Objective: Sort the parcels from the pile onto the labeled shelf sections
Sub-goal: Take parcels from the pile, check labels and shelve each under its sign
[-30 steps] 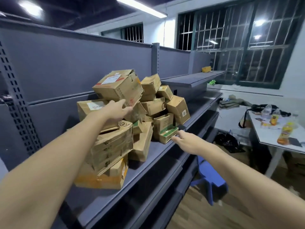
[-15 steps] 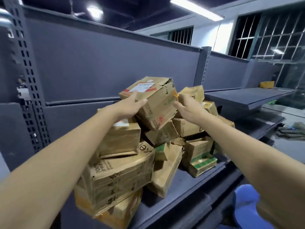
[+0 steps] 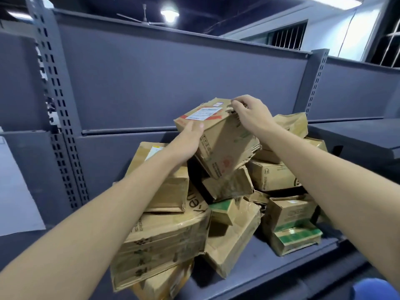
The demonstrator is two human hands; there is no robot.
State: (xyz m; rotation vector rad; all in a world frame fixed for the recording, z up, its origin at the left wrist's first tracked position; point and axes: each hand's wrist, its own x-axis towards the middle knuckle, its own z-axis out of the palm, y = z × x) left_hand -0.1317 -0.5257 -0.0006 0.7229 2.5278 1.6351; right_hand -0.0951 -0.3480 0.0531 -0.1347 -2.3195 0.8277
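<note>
My fingers (image 3: 238, 105) are gripping the top parcel (image 3: 225, 139), matt brown cardboard, creased and torn, wearing a smooth paper label (image 3: 204, 113); the shelf (image 3: 259, 276) is showing matt grey painted metal.

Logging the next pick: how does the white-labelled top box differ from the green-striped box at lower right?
The top box is tilted atop the pile, held by the left hand and right hand; the green-striped box lies on the shelf, untouched. The top box bears a white label over red stripes; the green-striped box shows green bands. Both are creased brown cardboard.
</note>
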